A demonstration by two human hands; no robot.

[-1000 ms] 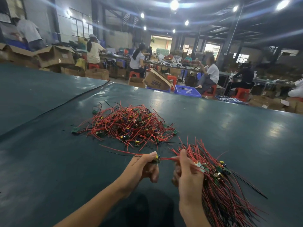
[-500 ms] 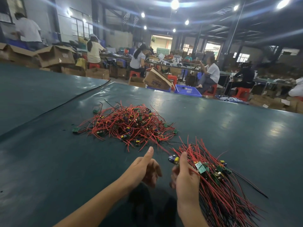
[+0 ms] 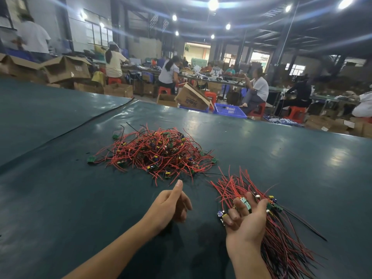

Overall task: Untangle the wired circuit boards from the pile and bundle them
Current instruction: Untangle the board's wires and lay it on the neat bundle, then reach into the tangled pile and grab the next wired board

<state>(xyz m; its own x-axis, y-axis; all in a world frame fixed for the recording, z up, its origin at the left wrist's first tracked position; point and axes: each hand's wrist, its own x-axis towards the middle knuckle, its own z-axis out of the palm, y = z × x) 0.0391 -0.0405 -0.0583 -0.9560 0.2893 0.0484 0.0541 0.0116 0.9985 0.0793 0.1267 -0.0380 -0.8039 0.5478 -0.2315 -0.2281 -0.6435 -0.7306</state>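
- well past the far left edge of the dark green worktop [image 3: 60, 198], an open cardboard box [image 3: 66, 70] sits among other boxes.
- a single green circuit board [image 3: 91, 159] lies at the left fringe of the pile, with its red wire running into the tangle.
- the pile [image 3: 157, 154] of wired circuit boards lies at the middle of the worktop, away from every edge. its red and black leads are knotted over small green boards.
- the left hand [image 3: 171, 204] is just on the near side of the pile and does not touch it. its thumb points up, its other fingers are loosely curled, and it holds nothing.
- a blue crate [image 3: 229, 110] stands beyond the far edge, near people seated on red stools.
- the right hand [image 3: 247, 220] is to the right of the left hand, apart from it. its fingers curl round the board end of the bundle, and a small board with blue and yellow parts sits at its fingertips.
- the bundle [image 3: 281, 248] fans its red wires out toward the pile and trails more past the wrist to the near edge.
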